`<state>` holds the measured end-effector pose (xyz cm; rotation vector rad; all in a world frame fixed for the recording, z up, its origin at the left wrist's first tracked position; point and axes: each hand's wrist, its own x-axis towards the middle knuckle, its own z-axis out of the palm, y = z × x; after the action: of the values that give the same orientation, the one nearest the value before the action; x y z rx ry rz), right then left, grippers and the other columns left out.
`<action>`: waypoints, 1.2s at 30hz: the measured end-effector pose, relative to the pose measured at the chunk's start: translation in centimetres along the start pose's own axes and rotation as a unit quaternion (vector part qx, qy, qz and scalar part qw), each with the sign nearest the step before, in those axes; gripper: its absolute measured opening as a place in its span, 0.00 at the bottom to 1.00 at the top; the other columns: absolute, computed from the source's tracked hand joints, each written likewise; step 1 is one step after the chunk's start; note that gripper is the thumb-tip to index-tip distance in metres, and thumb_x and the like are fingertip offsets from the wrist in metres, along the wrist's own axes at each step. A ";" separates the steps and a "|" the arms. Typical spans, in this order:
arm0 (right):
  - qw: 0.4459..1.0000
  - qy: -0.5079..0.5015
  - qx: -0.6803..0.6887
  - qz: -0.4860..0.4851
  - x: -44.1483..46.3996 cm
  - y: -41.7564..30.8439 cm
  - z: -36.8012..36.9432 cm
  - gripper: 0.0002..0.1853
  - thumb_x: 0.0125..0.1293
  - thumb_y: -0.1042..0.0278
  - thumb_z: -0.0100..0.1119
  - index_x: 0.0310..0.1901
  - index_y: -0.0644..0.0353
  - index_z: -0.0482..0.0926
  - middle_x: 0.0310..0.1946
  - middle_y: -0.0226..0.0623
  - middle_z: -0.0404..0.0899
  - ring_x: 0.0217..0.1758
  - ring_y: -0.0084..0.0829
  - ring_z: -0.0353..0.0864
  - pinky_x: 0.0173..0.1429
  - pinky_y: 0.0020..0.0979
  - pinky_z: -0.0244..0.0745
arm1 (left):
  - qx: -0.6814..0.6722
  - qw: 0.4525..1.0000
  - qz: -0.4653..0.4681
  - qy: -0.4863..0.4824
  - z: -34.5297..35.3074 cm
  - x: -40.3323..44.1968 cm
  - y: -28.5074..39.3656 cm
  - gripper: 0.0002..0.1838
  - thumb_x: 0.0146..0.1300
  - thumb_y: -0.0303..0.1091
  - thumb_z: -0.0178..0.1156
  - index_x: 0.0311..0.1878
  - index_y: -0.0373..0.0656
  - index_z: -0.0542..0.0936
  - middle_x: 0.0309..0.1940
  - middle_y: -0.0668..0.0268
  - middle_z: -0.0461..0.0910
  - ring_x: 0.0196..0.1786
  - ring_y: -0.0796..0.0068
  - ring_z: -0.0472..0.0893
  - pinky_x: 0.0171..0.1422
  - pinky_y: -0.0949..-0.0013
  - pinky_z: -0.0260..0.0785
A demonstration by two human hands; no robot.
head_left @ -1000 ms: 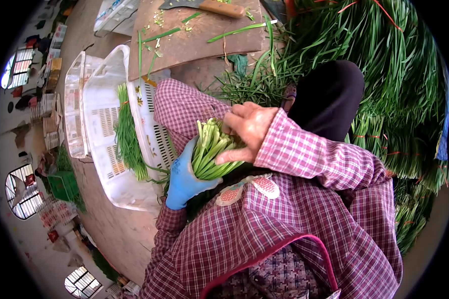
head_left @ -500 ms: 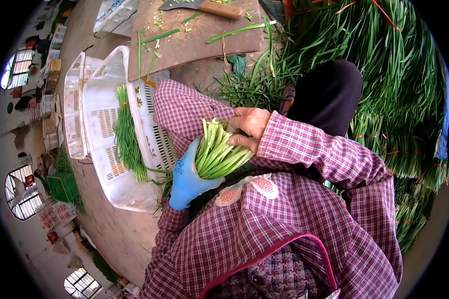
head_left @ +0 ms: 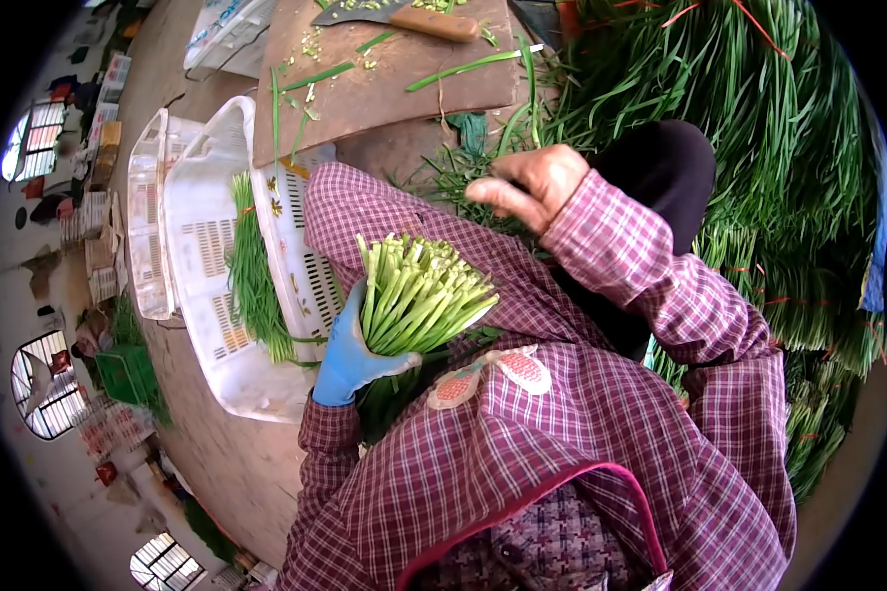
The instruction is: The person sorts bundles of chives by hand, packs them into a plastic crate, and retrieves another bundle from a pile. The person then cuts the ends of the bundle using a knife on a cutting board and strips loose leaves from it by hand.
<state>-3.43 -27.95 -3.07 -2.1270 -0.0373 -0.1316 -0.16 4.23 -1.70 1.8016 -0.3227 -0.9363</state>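
My left hand (head_left: 342,358), in a blue glove, is wrapped round a thick bunch of garlic chives (head_left: 419,300) over my lap. The pale cut ends face up and fan out toward the right; the leaves hang mostly hidden under the glove and sleeve. Bare and apart from the bunch, my right hand (head_left: 540,187) is above and to the right of it, by my dark-clad knee. Its fingers are curled in toward the thumb, and whatever they may hold cannot be made out.
A white plastic crate (head_left: 202,286) stands at the left with one tied chive bundle (head_left: 251,276) inside. Ahead is a wooden board (head_left: 384,89) bearing a knife (head_left: 434,22) and trimmings. Heaped chives (head_left: 719,108) and tied bundles fill the right side.
My right hand has left the stalk ends and moved up and to the right. The bunch in my left hand has shifted slightly left, its cut ends now in full view.
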 end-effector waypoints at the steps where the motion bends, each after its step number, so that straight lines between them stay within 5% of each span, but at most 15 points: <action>1: 0.999 -0.040 -0.026 0.004 0.1 -1.8 -0.3 0.24 0.69 0.46 0.57 0.33 0.63 0.79 0.28 0.42 0.81 0.35 0.39 0.85 0.43 0.37 0.81 | 0.000 1.000 0.003 -0.003 0.1 0.2 0.3 0.61 0.35 0.40 0.83 0.72 0.32 0.57 0.61 0.57 0.72 0.63 0.69 0.74 0.69 0.65 0.66; 4: 0.973 -0.069 0.158 -0.155 -0.6 -0.7 5.5 0.24 0.69 0.44 0.56 0.46 0.63 0.77 0.46 0.48 0.78 0.51 0.40 0.80 0.54 0.39 0.78 | -0.016 1.000 -0.006 -0.008 -0.4 0.1 0.5 0.61 0.34 0.37 0.84 0.72 0.33 0.57 0.62 0.57 0.72 0.63 0.68 0.73 0.70 0.64 0.65; 6: 0.973 -0.227 -0.024 0.001 0.3 0.8 5.2 0.19 0.69 0.51 0.58 0.48 0.60 0.79 0.44 0.46 0.79 0.46 0.39 0.83 0.52 0.40 0.80 | -0.016 1.000 -0.011 -0.013 -1.1 -0.2 0.2 0.61 0.34 0.36 0.84 0.72 0.33 0.57 0.62 0.58 0.72 0.63 0.68 0.73 0.71 0.64 0.65; 7: 0.912 -0.342 -0.186 0.129 1.6 1.0 3.5 0.18 0.68 0.52 0.59 0.49 0.59 0.79 0.43 0.45 0.80 0.45 0.38 0.83 0.52 0.40 0.81 | -0.019 1.000 -0.014 -0.020 -1.2 -0.3 0.1 0.61 0.35 0.36 0.84 0.72 0.34 0.57 0.62 0.58 0.71 0.63 0.68 0.73 0.71 0.64 0.65; 9: 0.960 -0.197 -0.181 0.081 0.2 3.7 4.4 0.16 0.68 0.57 0.59 0.50 0.59 0.79 0.43 0.44 0.80 0.42 0.40 0.84 0.48 0.41 0.82 | -0.038 0.999 -0.013 -0.024 -1.7 -0.2 0.6 0.59 0.35 0.36 0.84 0.71 0.33 0.59 0.62 0.59 0.73 0.62 0.67 0.75 0.70 0.64 0.66; 10: 0.991 -0.129 -0.030 0.029 0.0 1.3 3.2 0.14 0.69 0.60 0.57 0.48 0.61 0.79 0.43 0.43 0.80 0.46 0.41 0.83 0.51 0.41 0.80 | -0.059 0.997 -0.034 -0.019 -1.8 -0.2 0.9 0.58 0.35 0.36 0.84 0.70 0.33 0.61 0.60 0.60 0.74 0.61 0.68 0.75 0.69 0.64 0.67; 13: 0.950 -0.052 0.217 -0.217 0.2 -3.4 2.7 0.13 0.72 0.62 0.54 0.47 0.63 0.78 0.43 0.43 0.80 0.52 0.40 0.81 0.59 0.38 0.76 | -0.065 0.997 -0.043 -0.014 -2.0 0.1 1.2 0.53 0.35 0.34 0.83 0.68 0.33 0.65 0.58 0.61 0.76 0.58 0.70 0.77 0.67 0.66 0.68; 15: 0.961 -0.066 0.157 -0.216 -0.6 -2.1 4.9 0.12 0.73 0.62 0.52 0.48 0.61 0.78 0.45 0.43 0.81 0.52 0.38 0.81 0.59 0.39 0.77 | -0.064 0.997 -0.047 -0.026 -2.2 0.0 1.3 0.52 0.36 0.34 0.82 0.67 0.33 0.66 0.58 0.62 0.76 0.58 0.71 0.77 0.67 0.66 0.68; 16: 0.982 -0.060 0.131 -0.119 -1.2 0.4 6.6 0.14 0.73 0.58 0.51 0.49 0.59 0.78 0.48 0.43 0.81 0.51 0.38 0.82 0.57 0.39 0.79 | -0.073 0.996 -0.036 -0.021 -2.3 0.0 0.8 0.52 0.36 0.33 0.82 0.68 0.33 0.66 0.57 0.61 0.76 0.58 0.71 0.77 0.67 0.66 0.68; 17: 0.957 -0.239 -0.119 0.115 -0.4 1.0 5.9 0.11 0.73 0.64 0.51 0.49 0.58 0.80 0.51 0.41 0.81 0.50 0.34 0.83 0.58 0.37 0.80 | -0.072 0.997 -0.031 -0.019 -2.4 0.0 0.5 0.52 0.36 0.33 0.82 0.68 0.33 0.66 0.57 0.61 0.76 0.58 0.71 0.77 0.67 0.66 0.68; 23: 0.999 0.021 0.016 -0.031 1.0 -1.8 2.4 0.18 0.69 0.59 0.58 0.52 0.65 0.78 0.48 0.48 0.82 0.50 0.44 0.83 0.57 0.39 0.77 | -0.117 0.992 0.041 0.030 -7.0 0.4 0.1 0.54 0.36 0.36 0.83 0.68 0.33 0.64 0.56 0.56 0.77 0.56 0.66 0.80 0.61 0.61 0.75; 25: 0.997 -0.009 0.070 -0.016 2.1 -2.6 2.0 0.25 0.69 0.56 0.60 0.60 0.66 0.73 0.52 0.49 0.81 0.56 0.41 0.81 0.61 0.38 0.75 | -0.176 0.982 0.009 0.066 -10.0 -0.1 0.4 0.44 0.45 0.36 0.78 0.64 0.31 0.68 0.46 0.62 0.80 0.46 0.73 0.81 0.54 0.67 0.76; 30: 0.943 -0.080 0.323 -0.006 3.8 -5.0 4.0 0.57 0.55 0.35 0.68 0.74 0.66 0.51 0.64 0.53 0.71 0.72 0.46 0.66 0.75 0.43 0.58 | -0.443 0.894 0.066 0.001 -13.3 1.3 0.6 0.37 0.55 0.28 0.70 0.67 0.32 0.67 0.56 0.51 0.79 0.49 0.60 0.84 0.50 0.58 0.82; 35: 0.883 -0.011 0.454 -0.117 7.7 -7.7 4.5 0.66 0.51 0.37 0.74 0.76 0.63 0.38 0.70 0.59 0.58 0.74 0.47 0.60 0.77 0.45 0.53 | -0.229 0.969 0.080 0.045 -8.3 2.3 6.0 0.48 0.46 0.24 0.71 0.72 0.35 0.59 0.61 0.59 0.74 0.50 0.69 0.80 0.56 0.67 0.77; 36: 0.869 -0.046 0.481 -0.108 7.9 -8.7 3.8 0.66 0.51 0.43 0.76 0.78 0.48 0.33 0.74 0.55 0.49 0.75 0.45 0.57 0.77 0.45 0.55 | -0.250 0.965 0.076 0.014 -9.0 3.0 4.7 0.49 0.45 0.24 0.71 0.72 0.35 0.59 0.62 0.58 0.74 0.56 0.65 0.79 0.59 0.63 0.77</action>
<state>4.05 -20.35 3.13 -1.1170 -0.3293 -0.1103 9.31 6.41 2.57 1.3057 -0.1803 -0.7962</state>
